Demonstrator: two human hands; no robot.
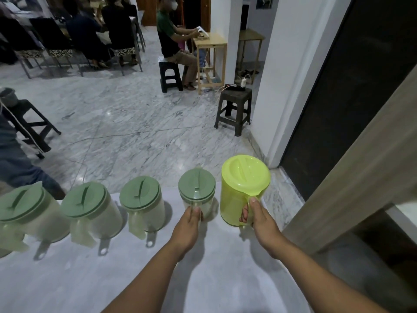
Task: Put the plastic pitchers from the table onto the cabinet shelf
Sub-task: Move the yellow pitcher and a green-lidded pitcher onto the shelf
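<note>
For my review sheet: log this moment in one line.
left hand: grips clear pitcher handle | right hand: grips yellow-green pitcher handle | three untouched

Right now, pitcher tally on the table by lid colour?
Sage-green lid, clear body: 4, the rightmost with its handle in the left hand
Yellow-green lid and body: 1, its handle in the right hand
Total: 5

Leftmost pitcher [24, 213] cut off; cabinet shelf unseen
</note>
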